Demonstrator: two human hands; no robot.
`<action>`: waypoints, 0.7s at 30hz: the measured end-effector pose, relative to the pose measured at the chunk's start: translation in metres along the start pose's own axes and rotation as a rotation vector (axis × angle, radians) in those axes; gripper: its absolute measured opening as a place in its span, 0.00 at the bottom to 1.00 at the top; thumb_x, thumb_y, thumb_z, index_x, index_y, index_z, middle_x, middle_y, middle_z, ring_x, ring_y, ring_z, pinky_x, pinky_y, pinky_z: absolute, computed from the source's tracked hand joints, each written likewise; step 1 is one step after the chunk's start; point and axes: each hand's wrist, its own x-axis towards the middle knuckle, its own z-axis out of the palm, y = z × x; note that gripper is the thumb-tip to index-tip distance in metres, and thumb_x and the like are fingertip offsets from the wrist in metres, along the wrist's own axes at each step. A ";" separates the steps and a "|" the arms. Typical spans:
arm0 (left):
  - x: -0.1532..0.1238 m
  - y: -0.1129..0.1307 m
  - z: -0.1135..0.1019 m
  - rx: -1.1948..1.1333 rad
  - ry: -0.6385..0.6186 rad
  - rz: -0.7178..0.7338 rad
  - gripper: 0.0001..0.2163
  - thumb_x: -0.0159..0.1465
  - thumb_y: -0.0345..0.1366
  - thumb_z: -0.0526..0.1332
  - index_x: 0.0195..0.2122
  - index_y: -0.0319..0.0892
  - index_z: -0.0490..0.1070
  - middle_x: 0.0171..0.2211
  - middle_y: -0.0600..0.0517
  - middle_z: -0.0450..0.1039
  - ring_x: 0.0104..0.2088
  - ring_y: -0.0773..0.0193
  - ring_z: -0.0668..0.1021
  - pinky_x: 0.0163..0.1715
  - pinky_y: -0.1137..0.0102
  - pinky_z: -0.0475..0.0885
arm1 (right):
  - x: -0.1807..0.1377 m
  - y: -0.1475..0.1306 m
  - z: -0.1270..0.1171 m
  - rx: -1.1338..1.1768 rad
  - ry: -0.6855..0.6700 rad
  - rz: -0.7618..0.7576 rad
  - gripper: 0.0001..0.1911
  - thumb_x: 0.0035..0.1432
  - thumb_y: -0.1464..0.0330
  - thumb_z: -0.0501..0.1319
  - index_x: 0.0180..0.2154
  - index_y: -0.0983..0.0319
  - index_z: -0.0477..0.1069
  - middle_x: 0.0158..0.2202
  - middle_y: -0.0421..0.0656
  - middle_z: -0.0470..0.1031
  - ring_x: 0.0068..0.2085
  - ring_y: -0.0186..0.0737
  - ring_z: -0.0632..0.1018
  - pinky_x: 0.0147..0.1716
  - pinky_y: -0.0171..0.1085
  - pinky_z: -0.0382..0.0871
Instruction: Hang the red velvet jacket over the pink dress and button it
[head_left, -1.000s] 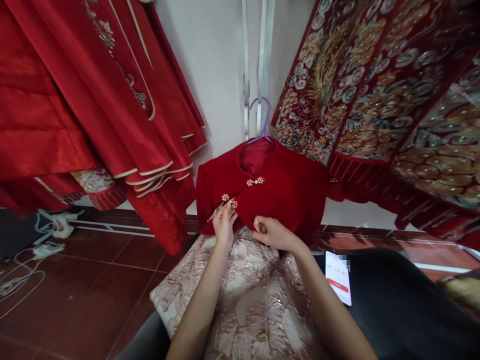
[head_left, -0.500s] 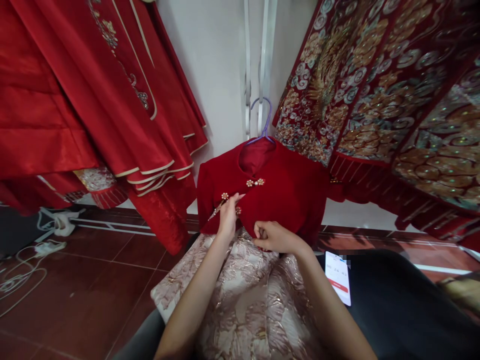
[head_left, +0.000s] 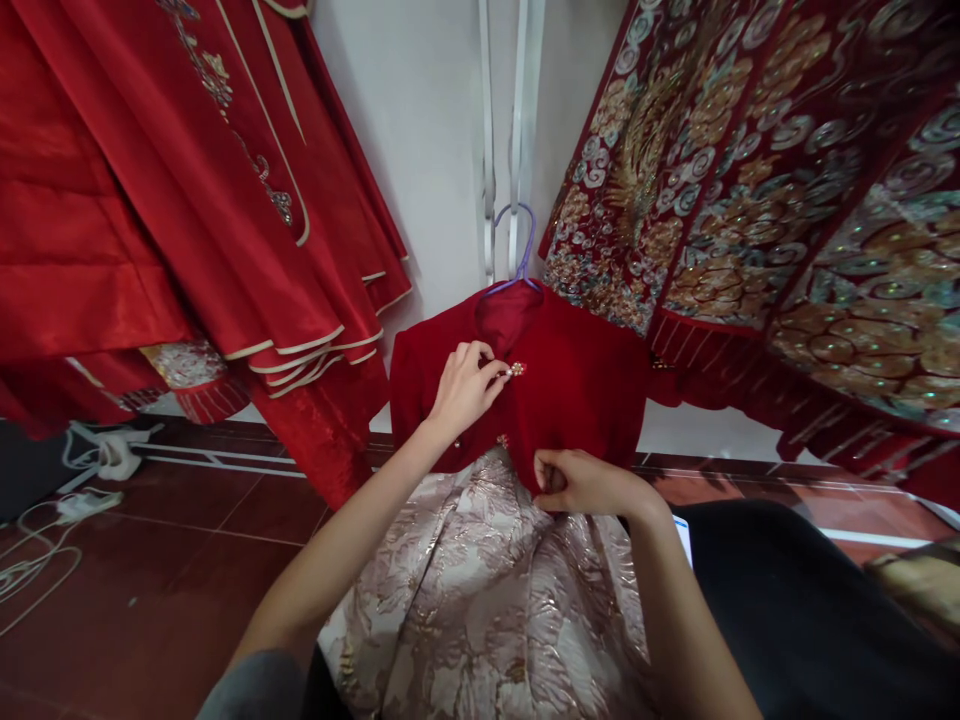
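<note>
A red velvet jacket [head_left: 585,370] hangs on a purple hanger [head_left: 528,245] in front of me. My left hand [head_left: 469,390] pinches the beaded frog button [head_left: 517,369] just below the collar, thumb and finger at its left end. Lower down, my right hand [head_left: 583,482] has its fingers curled around the jacket's front hem. Another beaded fastener [head_left: 502,440] shows between the hands, on the lower front. Below the jacket, a pale pink and gold brocade fabric [head_left: 480,600] spreads across the foreground, under my forearms.
Red satin garments [head_left: 300,250] hang at the left, an embroidered sequined gown [head_left: 720,240] at the right. A white metal rack [head_left: 517,120] holds the hanger. A phone [head_left: 682,538], mostly hidden by my right forearm, lies on a black seat [head_left: 780,600]. White cables [head_left: 45,560] lie on the floor.
My left hand has moved up from the lower fastener to the top frog button. My right hand has shifted slightly right and down, drawing the front edge with it.
</note>
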 end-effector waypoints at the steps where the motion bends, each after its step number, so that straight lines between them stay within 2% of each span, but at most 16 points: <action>1: 0.002 0.000 -0.002 -0.022 -0.013 0.028 0.07 0.65 0.37 0.59 0.40 0.45 0.76 0.44 0.46 0.69 0.46 0.55 0.69 0.48 0.61 0.66 | -0.001 0.001 0.000 0.034 -0.014 -0.006 0.08 0.48 0.71 0.64 0.29 0.59 0.64 0.22 0.36 0.73 0.24 0.34 0.73 0.24 0.32 0.62; 4: 0.009 -0.002 -0.008 -0.093 -0.067 0.070 0.06 0.64 0.35 0.59 0.38 0.45 0.75 0.46 0.47 0.71 0.49 0.55 0.70 0.55 0.55 0.59 | -0.002 0.006 0.000 0.116 -0.023 -0.027 0.09 0.50 0.66 0.65 0.33 0.59 0.67 0.27 0.39 0.77 0.29 0.36 0.76 0.28 0.33 0.68; 8: 0.019 -0.007 -0.012 -0.177 -0.167 0.135 0.06 0.64 0.33 0.57 0.37 0.45 0.74 0.35 0.51 0.73 0.44 0.59 0.73 0.63 0.50 0.48 | -0.001 0.009 0.004 0.145 0.011 -0.027 0.08 0.52 0.66 0.65 0.35 0.60 0.70 0.28 0.41 0.78 0.30 0.37 0.77 0.29 0.34 0.70; 10: 0.022 -0.009 -0.011 -0.187 -0.190 0.182 0.07 0.64 0.33 0.56 0.36 0.46 0.74 0.31 0.53 0.72 0.41 0.61 0.74 0.65 0.51 0.46 | -0.001 0.008 0.006 0.141 0.022 -0.036 0.08 0.52 0.66 0.64 0.35 0.60 0.71 0.28 0.41 0.77 0.30 0.37 0.77 0.28 0.34 0.70; 12: 0.025 -0.011 -0.010 -0.151 -0.193 0.240 0.09 0.65 0.32 0.54 0.36 0.47 0.74 0.28 0.54 0.70 0.38 0.62 0.74 0.65 0.52 0.47 | -0.001 0.007 0.007 0.079 0.073 -0.066 0.08 0.52 0.65 0.65 0.36 0.59 0.72 0.31 0.42 0.77 0.32 0.38 0.77 0.33 0.36 0.71; 15: 0.026 -0.012 -0.009 -0.022 -0.165 0.298 0.11 0.67 0.32 0.51 0.38 0.47 0.73 0.27 0.55 0.70 0.35 0.64 0.73 0.65 0.52 0.49 | 0.002 0.003 0.001 -0.095 0.282 -0.096 0.11 0.52 0.63 0.66 0.37 0.59 0.72 0.36 0.45 0.76 0.38 0.41 0.76 0.41 0.42 0.71; 17: 0.024 -0.013 -0.011 0.098 -0.135 0.289 0.10 0.69 0.35 0.51 0.40 0.44 0.72 0.30 0.53 0.72 0.35 0.64 0.74 0.64 0.52 0.52 | 0.010 -0.002 -0.008 -0.172 0.470 -0.060 0.11 0.54 0.62 0.64 0.37 0.60 0.71 0.35 0.45 0.74 0.37 0.42 0.75 0.40 0.44 0.71; 19: 0.021 -0.014 -0.014 0.221 -0.103 0.232 0.12 0.69 0.38 0.50 0.44 0.39 0.70 0.35 0.49 0.75 0.36 0.62 0.76 0.61 0.53 0.56 | 0.024 -0.011 -0.016 -0.159 0.641 -0.037 0.11 0.56 0.62 0.61 0.38 0.61 0.69 0.32 0.45 0.72 0.34 0.41 0.75 0.38 0.44 0.72; 21: 0.018 -0.016 -0.017 0.322 -0.075 0.135 0.14 0.69 0.36 0.49 0.49 0.35 0.67 0.40 0.44 0.75 0.40 0.59 0.77 0.57 0.55 0.59 | 0.043 -0.023 -0.018 -0.023 0.743 -0.098 0.13 0.57 0.60 0.59 0.41 0.61 0.67 0.34 0.46 0.73 0.35 0.41 0.76 0.38 0.44 0.74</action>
